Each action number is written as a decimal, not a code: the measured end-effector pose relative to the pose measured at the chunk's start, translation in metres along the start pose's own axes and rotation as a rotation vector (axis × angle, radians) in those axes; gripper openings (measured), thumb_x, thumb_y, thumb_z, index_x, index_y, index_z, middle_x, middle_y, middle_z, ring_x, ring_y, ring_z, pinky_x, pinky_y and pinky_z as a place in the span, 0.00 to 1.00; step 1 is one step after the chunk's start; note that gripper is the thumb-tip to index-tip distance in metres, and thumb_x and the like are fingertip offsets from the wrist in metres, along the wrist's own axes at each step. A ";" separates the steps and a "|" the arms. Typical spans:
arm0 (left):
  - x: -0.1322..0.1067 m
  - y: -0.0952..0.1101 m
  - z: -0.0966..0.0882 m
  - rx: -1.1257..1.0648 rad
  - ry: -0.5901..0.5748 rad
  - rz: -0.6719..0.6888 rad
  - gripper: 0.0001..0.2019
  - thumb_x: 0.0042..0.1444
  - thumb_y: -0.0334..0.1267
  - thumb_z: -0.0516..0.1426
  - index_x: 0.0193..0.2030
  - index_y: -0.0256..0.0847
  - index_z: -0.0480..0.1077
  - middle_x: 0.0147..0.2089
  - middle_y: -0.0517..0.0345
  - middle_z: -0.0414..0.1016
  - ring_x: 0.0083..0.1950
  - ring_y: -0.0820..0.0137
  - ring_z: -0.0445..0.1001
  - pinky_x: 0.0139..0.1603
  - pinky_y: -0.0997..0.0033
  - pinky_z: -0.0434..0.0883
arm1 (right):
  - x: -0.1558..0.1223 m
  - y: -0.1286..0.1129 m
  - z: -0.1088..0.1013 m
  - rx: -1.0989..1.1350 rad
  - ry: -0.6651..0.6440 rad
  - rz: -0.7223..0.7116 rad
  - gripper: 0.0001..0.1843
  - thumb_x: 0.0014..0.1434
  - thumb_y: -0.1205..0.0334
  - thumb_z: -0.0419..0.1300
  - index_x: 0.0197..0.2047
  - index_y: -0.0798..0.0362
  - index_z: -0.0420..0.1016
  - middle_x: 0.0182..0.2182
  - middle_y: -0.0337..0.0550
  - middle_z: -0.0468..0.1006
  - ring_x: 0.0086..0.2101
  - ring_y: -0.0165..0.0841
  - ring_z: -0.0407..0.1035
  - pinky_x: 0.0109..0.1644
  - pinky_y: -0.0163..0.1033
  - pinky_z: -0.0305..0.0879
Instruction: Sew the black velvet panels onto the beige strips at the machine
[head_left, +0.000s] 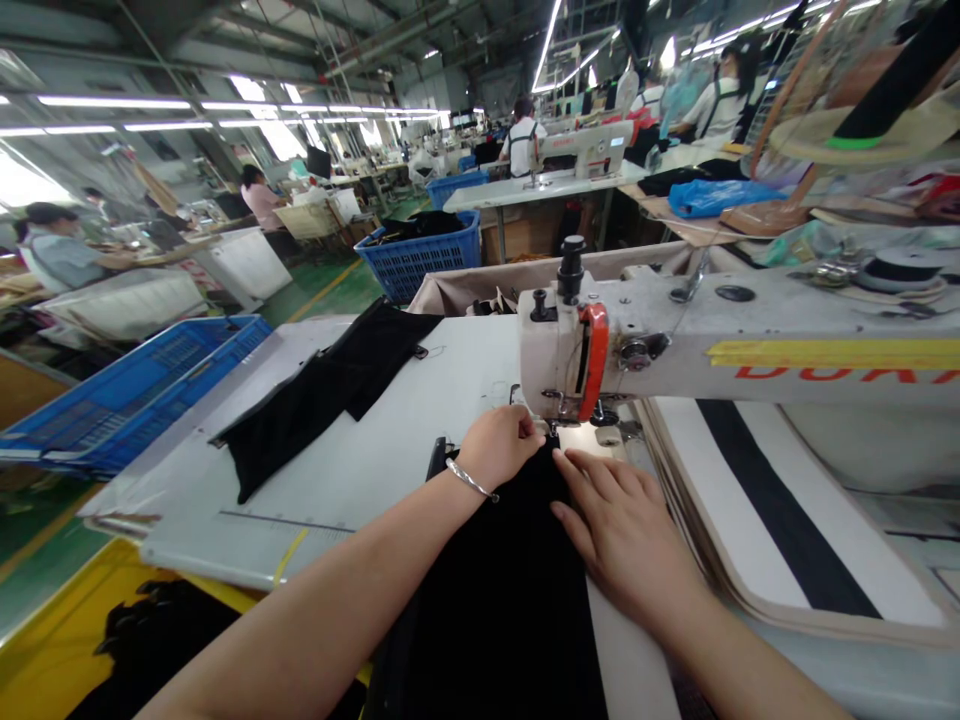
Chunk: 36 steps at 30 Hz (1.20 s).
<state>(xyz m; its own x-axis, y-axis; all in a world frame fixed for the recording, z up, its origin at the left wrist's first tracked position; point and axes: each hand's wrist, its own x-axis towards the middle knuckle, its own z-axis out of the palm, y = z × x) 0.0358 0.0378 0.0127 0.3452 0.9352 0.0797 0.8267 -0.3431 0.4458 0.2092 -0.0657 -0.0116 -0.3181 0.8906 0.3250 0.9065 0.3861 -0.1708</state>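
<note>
- Your right hand (pixel 626 530) lies flat and open on the black fabric (pixel 502 600), pinning it to the counter (pixel 360 470).
- Your left hand (pixel 501 445), at 11 o'clock, pinches the fabric's leading edge, steadying it under the sewing machine (pixel 600 350) needle.

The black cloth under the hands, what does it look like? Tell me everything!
The black cloth is dark, soft-looking fabric lying flat on the white table, running from the near edge up to the sewing machine's needle. The left hand pinches its far end; the right hand presses flat on its right edge.
</note>
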 end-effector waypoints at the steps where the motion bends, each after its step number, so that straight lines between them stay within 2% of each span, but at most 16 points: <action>1: 0.000 0.000 0.001 0.005 0.005 0.001 0.08 0.53 0.41 0.59 0.31 0.39 0.74 0.31 0.57 0.77 0.31 0.69 0.73 0.30 0.73 0.64 | 0.000 0.000 0.000 0.001 -0.003 0.001 0.27 0.66 0.52 0.49 0.66 0.51 0.57 0.59 0.45 0.66 0.54 0.42 0.59 0.56 0.51 0.54; 8: 0.002 0.002 0.004 0.039 0.041 -0.001 0.07 0.55 0.40 0.57 0.31 0.39 0.73 0.32 0.55 0.76 0.33 0.66 0.74 0.33 0.70 0.67 | 0.000 -0.001 0.001 -0.024 -0.019 0.009 0.28 0.67 0.52 0.48 0.67 0.52 0.56 0.60 0.45 0.65 0.54 0.43 0.59 0.56 0.51 0.54; 10: -0.003 0.004 0.002 0.048 0.057 0.008 0.06 0.56 0.38 0.57 0.33 0.39 0.73 0.35 0.55 0.76 0.37 0.65 0.74 0.37 0.68 0.69 | 0.000 0.000 0.001 -0.027 -0.015 0.006 0.28 0.67 0.52 0.48 0.66 0.52 0.56 0.59 0.45 0.65 0.54 0.44 0.59 0.55 0.51 0.54; 12: -0.012 0.007 -0.001 0.077 0.060 0.116 0.05 0.57 0.35 0.56 0.37 0.39 0.73 0.41 0.53 0.76 0.44 0.64 0.74 0.47 0.65 0.70 | -0.001 0.000 0.000 -0.018 -0.012 -0.005 0.27 0.67 0.51 0.49 0.65 0.52 0.58 0.58 0.46 0.67 0.54 0.43 0.59 0.55 0.51 0.55; 14: -0.022 0.008 -0.003 0.123 0.030 0.299 0.07 0.60 0.33 0.54 0.43 0.38 0.72 0.48 0.52 0.74 0.52 0.63 0.71 0.57 0.62 0.67 | -0.001 0.001 0.000 -0.004 -0.012 -0.019 0.26 0.66 0.51 0.49 0.64 0.51 0.61 0.58 0.46 0.67 0.54 0.43 0.60 0.56 0.51 0.55; 16: -0.030 0.007 -0.003 0.152 -0.006 0.432 0.11 0.63 0.33 0.51 0.49 0.37 0.71 0.53 0.51 0.72 0.57 0.64 0.68 0.62 0.61 0.64 | -0.001 0.002 0.001 0.006 -0.009 -0.028 0.25 0.66 0.51 0.50 0.62 0.51 0.63 0.57 0.46 0.68 0.54 0.43 0.60 0.57 0.51 0.54; 17: -0.032 0.006 -0.003 0.155 -0.015 0.451 0.12 0.64 0.33 0.51 0.51 0.37 0.70 0.54 0.51 0.71 0.58 0.65 0.68 0.63 0.62 0.63 | -0.001 0.003 0.001 0.008 -0.008 -0.028 0.24 0.66 0.51 0.50 0.62 0.51 0.63 0.57 0.46 0.68 0.54 0.43 0.60 0.57 0.51 0.54; 31: -0.029 -0.004 -0.001 0.142 -0.029 0.454 0.15 0.65 0.31 0.48 0.55 0.36 0.68 0.58 0.51 0.69 0.61 0.67 0.66 0.65 0.63 0.63 | 0.001 -0.001 0.001 0.006 0.020 -0.025 0.24 0.65 0.54 0.51 0.62 0.52 0.63 0.58 0.48 0.67 0.55 0.42 0.60 0.59 0.52 0.55; 34: -0.050 0.004 -0.014 0.176 -0.111 0.466 0.17 0.65 0.32 0.48 0.58 0.37 0.65 0.62 0.50 0.66 0.66 0.65 0.60 0.69 0.58 0.57 | -0.011 -0.004 -0.004 0.013 0.011 -0.037 0.23 0.65 0.55 0.52 0.61 0.53 0.64 0.56 0.49 0.69 0.54 0.42 0.61 0.58 0.51 0.57; 36: -0.081 0.012 -0.025 0.151 -0.225 0.531 0.19 0.64 0.41 0.51 0.60 0.39 0.64 0.64 0.49 0.64 0.67 0.63 0.58 0.70 0.53 0.53 | -0.032 -0.007 -0.008 0.039 0.012 -0.071 0.22 0.65 0.56 0.53 0.60 0.53 0.66 0.55 0.48 0.70 0.53 0.41 0.63 0.57 0.50 0.59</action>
<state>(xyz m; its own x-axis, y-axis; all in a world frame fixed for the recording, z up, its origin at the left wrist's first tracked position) 0.0073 -0.0397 0.0337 0.8006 0.5963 0.0589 0.5636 -0.7828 0.2639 0.2151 -0.0994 -0.0131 -0.3776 0.8577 0.3489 0.8701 0.4576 -0.1833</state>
